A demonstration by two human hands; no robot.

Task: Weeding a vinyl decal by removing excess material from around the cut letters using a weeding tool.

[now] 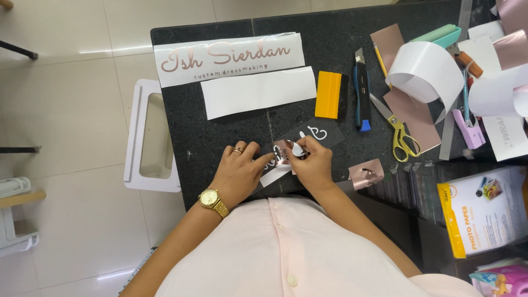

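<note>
Vinyl sticker piece [281, 154] – a small rose-gold cut-out on its white backing – lay on the black bench [220, 137] right at its near edge, just in front of me, and both my hands were on it. My left hand [237, 170] was laid flat beside it, fingers spread a little, with the forefinger tip pressing the left end of the piece down. My right hand [314, 165] was curled, thumb and forefinger pinched on a small white flap at the top of the piece; whether a tool sat in that pinch I could not tell. I judged this to be the peeling step – lifting backing or waste off the cut shape. The next move seemed to call for a slow, low pull with the left finger kept firm, since thin foil of this kind would likely tear or curl. Further up the bench lay a long lettered strip [228, 58], a blank white strip [258, 92], an orange squeegee [328, 94], a blue utility knife [361, 93] and yellow-handled scissors [399, 129], all well apart from my hands
</note>
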